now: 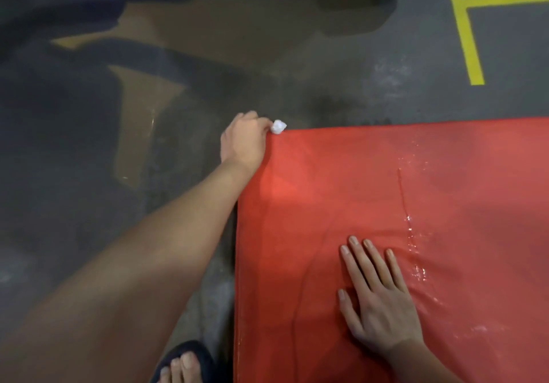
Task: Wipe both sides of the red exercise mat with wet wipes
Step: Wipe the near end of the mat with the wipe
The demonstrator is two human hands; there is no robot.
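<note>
Head view: mat (416, 189) flat on the floor (326, 70); left grip (243, 139) at its far left corner clenches a balled wipe (278, 127) (tiny wad); right grip (377, 299) rests released, palm flat, on its near part. Wet streaks (416, 263) beside it could let that palm slide.

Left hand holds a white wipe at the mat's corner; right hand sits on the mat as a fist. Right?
Not a fist: the head view shows the right hand lying flat on the mat, fingers straight. The left hand does hold the wipe at the corner.
</note>
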